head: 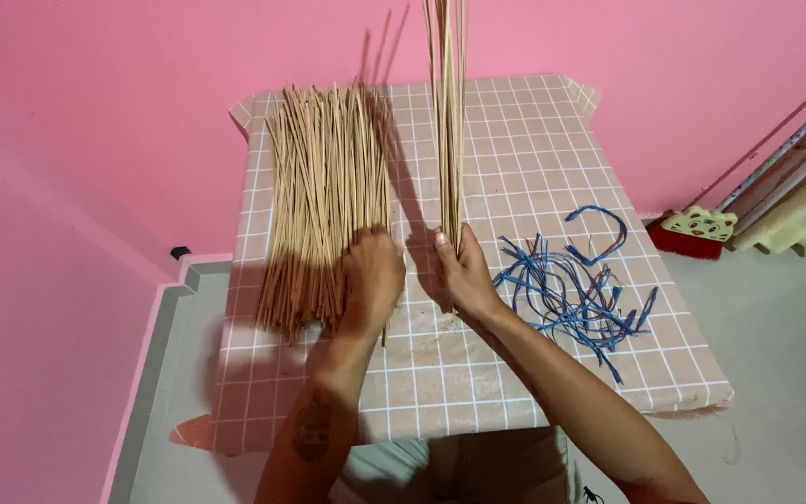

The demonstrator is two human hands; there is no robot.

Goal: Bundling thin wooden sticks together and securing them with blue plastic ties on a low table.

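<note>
Right hand fingers wrapped round an upright stick bundle at frame centre; left hand flat on the loose pile. Sticks look light, stiff, snappable, so grip low.

Tan sticks, blue strips

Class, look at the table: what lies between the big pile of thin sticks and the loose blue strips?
In the head view, the right hand stands between the pile of sticks and the blue strips, holding a small upright bundle of sticks.

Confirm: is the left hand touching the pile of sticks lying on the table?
Touching. The head view shows the left hand resting palm-down on the near end of the stick pile, fingers spread over the sticks.
</note>
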